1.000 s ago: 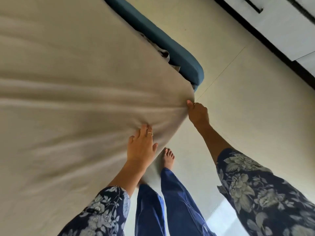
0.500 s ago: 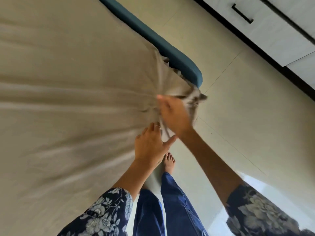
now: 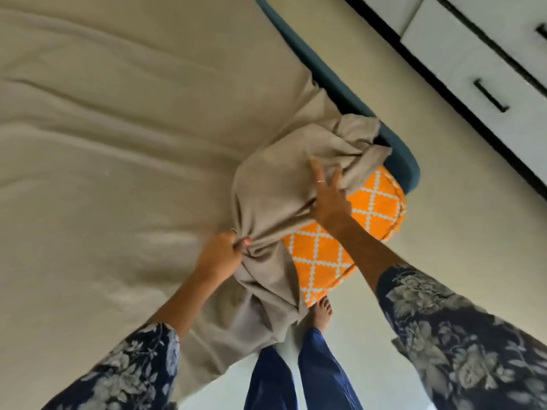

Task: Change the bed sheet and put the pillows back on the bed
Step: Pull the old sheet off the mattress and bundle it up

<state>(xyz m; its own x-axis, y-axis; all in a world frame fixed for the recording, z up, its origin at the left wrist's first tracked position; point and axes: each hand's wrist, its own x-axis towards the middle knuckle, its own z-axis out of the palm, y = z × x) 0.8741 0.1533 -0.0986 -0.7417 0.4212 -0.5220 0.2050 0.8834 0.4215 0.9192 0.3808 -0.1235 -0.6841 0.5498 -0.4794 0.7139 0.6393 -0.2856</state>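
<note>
The floor [image 3: 444,232] is pale and smooth, and white drawers [image 3: 488,69] with dark handles stand far past the right hand. The bed fills the space past the left hand, with its blue bed frame [image 3: 405,161] showing just beyond the fingers of the right hand. A second ago the beige sheet [image 3: 118,143] lay flat and tight over this corner. Now the corner is pulled up and back, and an orange mattress [image 3: 370,214] with white diamond lines peeks out under the right hand. The left hand [image 3: 220,253] is closed tight on a bunch of the sheet. The right hand [image 3: 330,199] has its fingers spread wide and pushes the loose cloth back onto the bed. No pillows can be seen. So the old sheet is starting to come off, and this looks like the first corner. The rest of the sheet is still spread over the bed, so most of the job is still to do. A bare foot [image 3: 322,315] stands close under the hanging cloth, so the person could step on it.
</note>
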